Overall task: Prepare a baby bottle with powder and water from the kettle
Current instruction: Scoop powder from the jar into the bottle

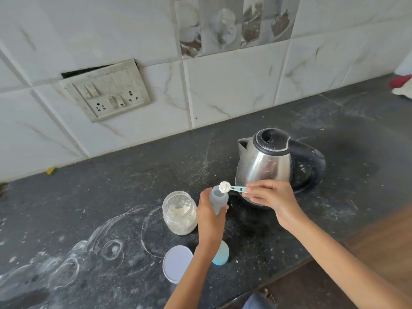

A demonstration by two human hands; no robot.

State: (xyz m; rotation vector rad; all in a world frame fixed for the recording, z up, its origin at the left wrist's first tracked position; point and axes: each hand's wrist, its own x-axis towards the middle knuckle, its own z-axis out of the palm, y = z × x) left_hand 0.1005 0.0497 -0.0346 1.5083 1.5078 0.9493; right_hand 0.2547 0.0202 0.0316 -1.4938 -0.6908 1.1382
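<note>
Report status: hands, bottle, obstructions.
Left hand grips baby bottle. Right hand pinches scoop, heaped with powder, over bottle mouth. Nothing blocking.

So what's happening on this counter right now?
A person is making up a baby bottle. The left hand grips the open bottle, and the right hand holds a small scoop heaped with powder just over its mouth. The open powder jar stands beside the bottle, the kettle behind it.
</note>
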